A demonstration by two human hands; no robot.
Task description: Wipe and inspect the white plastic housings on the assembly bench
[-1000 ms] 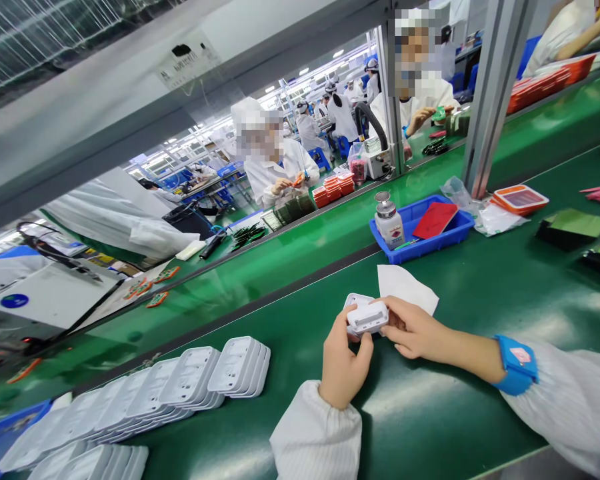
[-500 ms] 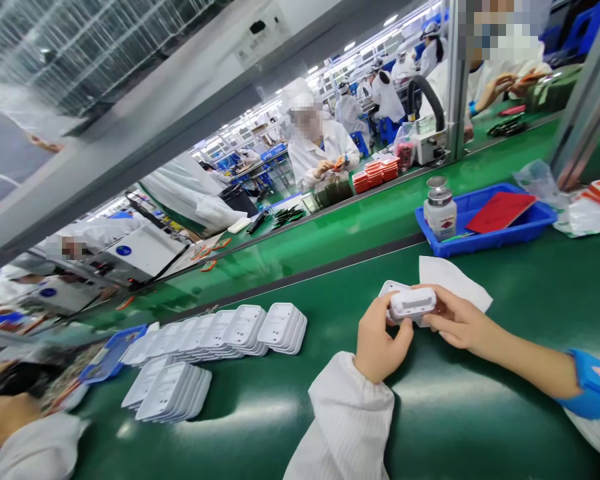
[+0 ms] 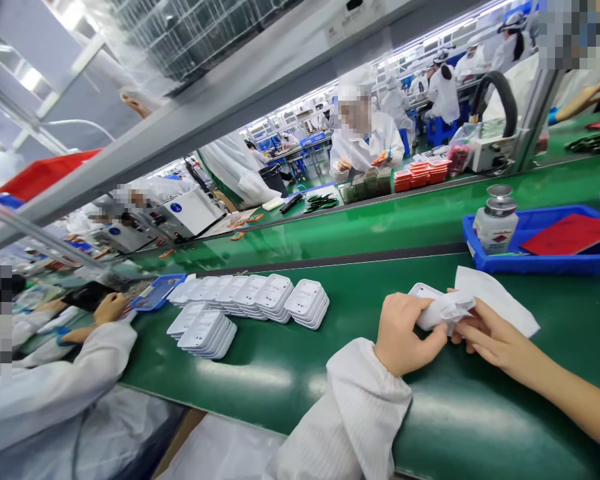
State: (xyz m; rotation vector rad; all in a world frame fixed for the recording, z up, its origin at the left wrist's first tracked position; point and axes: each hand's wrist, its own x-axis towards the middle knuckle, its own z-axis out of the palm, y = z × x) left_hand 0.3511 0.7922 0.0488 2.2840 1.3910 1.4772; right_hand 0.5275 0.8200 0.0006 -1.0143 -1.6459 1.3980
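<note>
White casing (image 3: 441,312) has tilted, clear of tray rim (image 3: 555,265).

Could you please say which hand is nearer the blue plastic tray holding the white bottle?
The right hand, below the tray in view; the left hand is farther off, leftward.

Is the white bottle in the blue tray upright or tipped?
Upright: the bottle stands in the tray, its metal top uppermost.

Glossy green tabletop (image 3: 280,380), smooth white plastic housings (image 3: 307,300), matt paper sheet (image 3: 495,300)
</note>
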